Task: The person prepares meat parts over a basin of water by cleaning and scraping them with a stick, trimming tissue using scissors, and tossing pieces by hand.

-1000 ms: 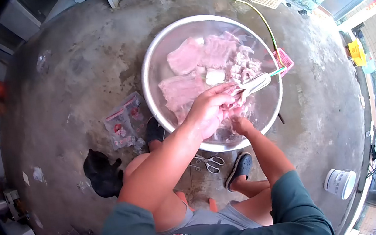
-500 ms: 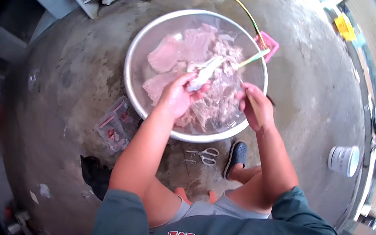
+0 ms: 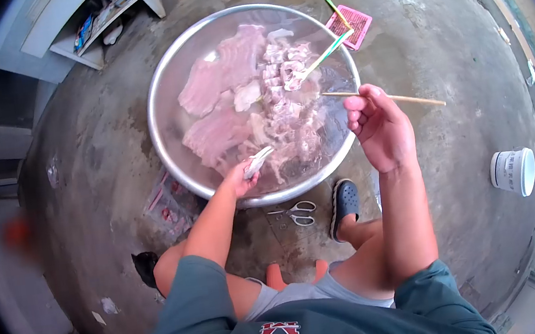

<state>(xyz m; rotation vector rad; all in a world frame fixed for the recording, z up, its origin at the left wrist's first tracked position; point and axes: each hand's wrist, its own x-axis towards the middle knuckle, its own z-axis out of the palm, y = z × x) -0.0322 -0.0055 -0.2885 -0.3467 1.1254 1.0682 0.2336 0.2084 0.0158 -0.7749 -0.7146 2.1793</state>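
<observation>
Meat (image 3: 223, 69) is held in a metal basin (image 3: 168, 112) below the left fingers (image 3: 253, 181), clamped on a pale piece (image 3: 257, 161); a stick (image 3: 416, 100) is gripped by the right fingers (image 3: 355, 104).

Hands (image 3: 384, 136) at a metal basin (image 3: 165, 106) of pinkish meat (image 3: 218, 133), thin stick (image 3: 416, 99) in the right.

Over the basin (image 3: 155, 114), room is left between the left hand (image 3: 240, 178) and the right hand (image 3: 383, 127). The rim (image 3: 356, 76) near the right hand is crossed by a stick (image 3: 416, 99), farther off by a hose (image 3: 324, 54). Low entry is barred by the near rim; floor (image 3: 455, 144) is left free toward the bucket (image 3: 507, 171).
</observation>
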